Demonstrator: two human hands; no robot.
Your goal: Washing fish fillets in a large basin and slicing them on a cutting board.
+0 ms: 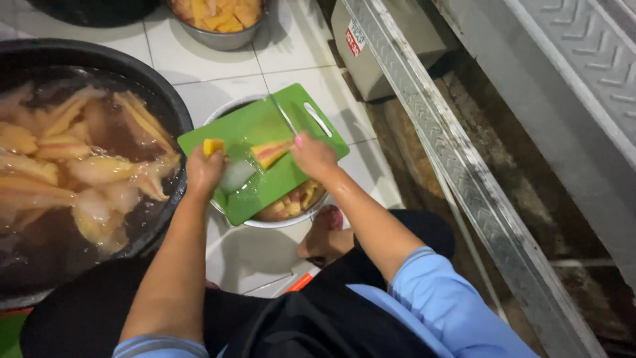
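Right hand [313, 156]: clenched on a knife [283, 114], blade over a yellow-pink fruit strip [270, 152].
Left hand [204, 170]: grasps a yellow piece [212, 146] on the board.
Cutting board [265, 122]: green plastic, flat, resting across a metal bowl [291, 219] holding cut pieces.
Black tub [149, 76]: water, pale soaking strips.
Far bowl [222, 38]: metal, yellow chunks.

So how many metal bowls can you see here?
2. One bowl is at the top edge, holding yellow pieces. The other bowl sits under the green board, mostly covered. More may lie outside the frame.
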